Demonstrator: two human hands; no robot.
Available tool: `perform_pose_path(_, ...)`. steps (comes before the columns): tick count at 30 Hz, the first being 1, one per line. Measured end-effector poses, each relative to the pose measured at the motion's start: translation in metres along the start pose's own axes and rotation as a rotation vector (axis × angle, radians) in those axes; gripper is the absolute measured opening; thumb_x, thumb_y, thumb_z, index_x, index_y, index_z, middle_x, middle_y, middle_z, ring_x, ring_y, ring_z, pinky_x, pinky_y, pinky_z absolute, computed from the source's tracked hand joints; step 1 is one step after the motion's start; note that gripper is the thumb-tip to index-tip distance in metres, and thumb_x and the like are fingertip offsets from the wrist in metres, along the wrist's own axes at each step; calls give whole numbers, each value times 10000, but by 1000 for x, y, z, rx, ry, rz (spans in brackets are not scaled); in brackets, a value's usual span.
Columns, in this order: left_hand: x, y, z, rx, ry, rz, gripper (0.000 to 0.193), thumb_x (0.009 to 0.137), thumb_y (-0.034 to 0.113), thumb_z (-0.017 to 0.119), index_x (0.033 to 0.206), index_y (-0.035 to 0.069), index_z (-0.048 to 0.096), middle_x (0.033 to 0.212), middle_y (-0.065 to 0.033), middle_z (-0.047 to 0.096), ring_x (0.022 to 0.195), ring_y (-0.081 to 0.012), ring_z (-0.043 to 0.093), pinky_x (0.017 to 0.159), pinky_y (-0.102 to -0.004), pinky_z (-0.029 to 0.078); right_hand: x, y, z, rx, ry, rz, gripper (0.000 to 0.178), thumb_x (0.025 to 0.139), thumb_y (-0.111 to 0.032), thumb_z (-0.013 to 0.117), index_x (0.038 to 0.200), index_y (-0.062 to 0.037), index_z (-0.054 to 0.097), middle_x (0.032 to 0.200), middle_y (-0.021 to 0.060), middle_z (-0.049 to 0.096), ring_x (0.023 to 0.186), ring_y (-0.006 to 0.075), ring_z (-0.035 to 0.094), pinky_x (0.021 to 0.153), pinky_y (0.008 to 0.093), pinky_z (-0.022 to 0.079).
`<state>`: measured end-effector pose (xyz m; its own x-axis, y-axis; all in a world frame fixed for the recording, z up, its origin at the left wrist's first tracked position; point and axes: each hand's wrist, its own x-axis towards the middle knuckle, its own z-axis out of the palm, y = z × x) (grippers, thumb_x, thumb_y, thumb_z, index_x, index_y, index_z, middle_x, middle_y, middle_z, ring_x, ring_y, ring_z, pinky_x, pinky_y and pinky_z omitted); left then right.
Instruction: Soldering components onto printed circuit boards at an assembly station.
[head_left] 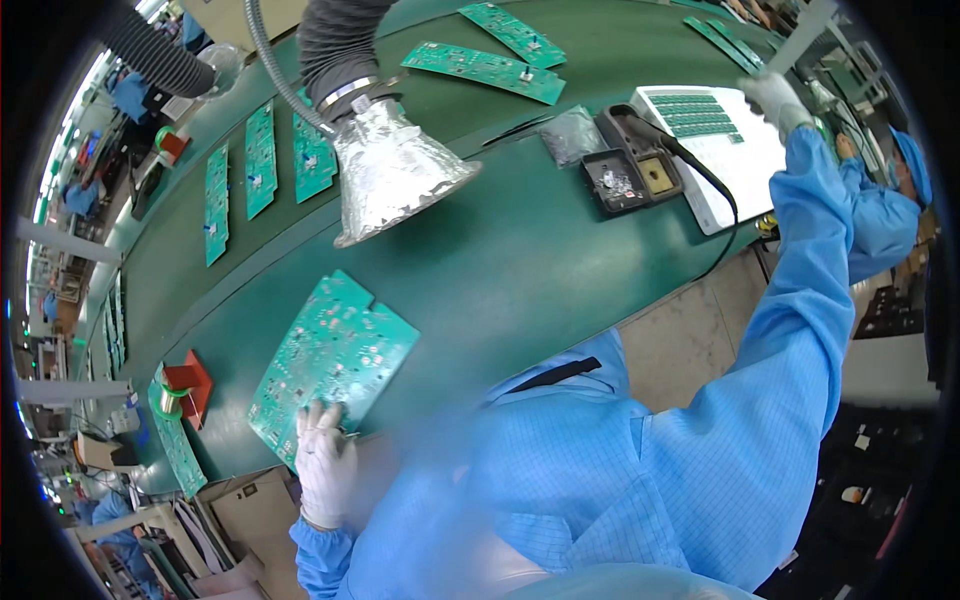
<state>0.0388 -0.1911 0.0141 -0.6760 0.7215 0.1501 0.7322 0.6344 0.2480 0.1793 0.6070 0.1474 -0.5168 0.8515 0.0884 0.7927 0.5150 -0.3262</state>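
Observation:
A large green circuit board (pixel 335 355) with many small parts lies tilted on the near left of the green bench, by its front edge. My left hand (pixel 325 465), in a white glove, grips the board's near edge with its fingers over the top; the thumb is hard to make out. Far to the right, my stretched-out right hand (pixel 778 102), also gloved, is at the edge of a white tray (pixel 765 160). Rows of small green boards (pixel 690 115) sit on that tray. The right fingers are too small and blurred to read.
A foil-covered fume hood (pixel 395 175) hangs over the bench. Toward the right are a soldering-iron stand (pixel 640 165), a plastic bag (pixel 572 135) and tweezers (pixel 517 130). Several boards (pixel 485 70) lie farther back. A solder spool (pixel 172 402) stands left.

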Motion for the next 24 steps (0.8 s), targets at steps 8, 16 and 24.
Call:
perform_pose_path(8,69,66,9,-118,-116,297,190,727,-30,693,876,-14,578,1193,-164,651,1220,-460,552,1097,-606,386,-4,83,78,-365,50,107,381,842,-359,681,1076,-66,749,1086,197,728,1035,370,682,896,462,515)
perform_pose_path(16,113,99,13,-56,-196,386,140,773,73,697,889,-3,677,1185,-83,655,1266,-347,543,1147,-528,364,50,121,108,-587,42,139,367,920,-278,564,1203,-104,719,1252,197,670,1169,401,636,999,484,494)
perform_pose_path(24,115,105,20,-227,50,331,362,658,33,841,827,51,521,1213,-104,660,1225,-377,592,1125,-558,395,54,134,121,-609,-5,0,320,939,-184,513,1142,-53,723,1180,229,688,1091,389,673,920,482,530)
